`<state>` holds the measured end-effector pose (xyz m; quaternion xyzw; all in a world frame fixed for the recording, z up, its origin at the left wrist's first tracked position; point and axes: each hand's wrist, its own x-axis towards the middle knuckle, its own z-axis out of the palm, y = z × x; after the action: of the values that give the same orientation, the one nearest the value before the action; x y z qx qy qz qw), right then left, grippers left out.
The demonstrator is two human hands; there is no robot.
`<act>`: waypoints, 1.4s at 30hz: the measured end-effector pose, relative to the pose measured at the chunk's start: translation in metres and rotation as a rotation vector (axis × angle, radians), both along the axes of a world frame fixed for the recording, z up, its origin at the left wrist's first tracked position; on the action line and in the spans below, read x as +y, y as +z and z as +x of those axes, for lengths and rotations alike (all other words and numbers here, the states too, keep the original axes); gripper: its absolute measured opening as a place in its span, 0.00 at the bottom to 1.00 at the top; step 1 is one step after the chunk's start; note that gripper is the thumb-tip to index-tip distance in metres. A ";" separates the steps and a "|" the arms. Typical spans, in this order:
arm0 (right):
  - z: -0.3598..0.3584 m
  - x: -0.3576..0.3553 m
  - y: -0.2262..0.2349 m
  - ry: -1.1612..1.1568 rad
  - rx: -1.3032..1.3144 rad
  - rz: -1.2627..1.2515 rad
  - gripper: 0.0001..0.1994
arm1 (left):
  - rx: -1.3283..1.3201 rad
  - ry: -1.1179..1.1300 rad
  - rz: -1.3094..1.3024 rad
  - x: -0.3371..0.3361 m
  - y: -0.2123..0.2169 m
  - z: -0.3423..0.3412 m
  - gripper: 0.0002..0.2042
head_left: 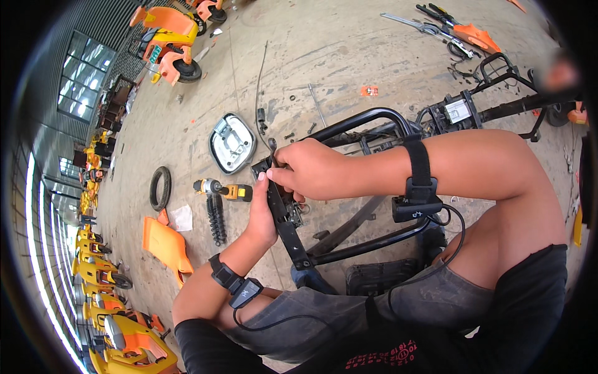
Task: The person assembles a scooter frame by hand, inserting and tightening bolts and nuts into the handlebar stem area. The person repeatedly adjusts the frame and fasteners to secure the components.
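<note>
Right hand (314, 168) holds a wrench (272, 144); left hand (262, 215) touches black frame (290, 242).

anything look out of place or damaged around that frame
Nothing looks clearly broken or spilled, but some loose parts left of the frame look untidy: a tyre has no wheel in it, an orange panel lies detached, and a black coil spring lies beside the power drill.

Two hands (311, 168) are working with one wrench (273, 151) on one black frame (291, 242). Two straps (417, 156) are circling the forearms (374, 176). On the floor (205, 87) to the left, one drill (235, 192), one coil spring (215, 221), one tyre (153, 192), one rounded shell (230, 146) and one orange panel (165, 243) are lying; farther left, scooters (96, 274) are crowding beyond counting.
</note>
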<state>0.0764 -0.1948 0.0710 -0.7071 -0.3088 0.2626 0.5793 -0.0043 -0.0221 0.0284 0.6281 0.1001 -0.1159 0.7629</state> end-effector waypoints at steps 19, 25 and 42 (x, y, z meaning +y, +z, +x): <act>-0.005 0.004 -0.008 -0.043 -0.333 0.025 0.15 | 0.008 0.056 -0.017 -0.002 0.002 0.000 0.31; -0.005 0.004 -0.012 -0.047 -0.541 0.001 0.14 | 0.012 0.049 -0.047 0.003 0.001 -0.001 0.26; -0.017 -0.023 -0.020 0.641 -1.150 0.003 0.08 | 0.035 0.054 0.075 0.005 -0.002 0.001 0.33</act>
<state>0.0589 -0.2174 0.0509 -0.6070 -0.7648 0.0022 0.2160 -0.0030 -0.0167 0.0260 0.6511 0.1345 -0.1025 0.7399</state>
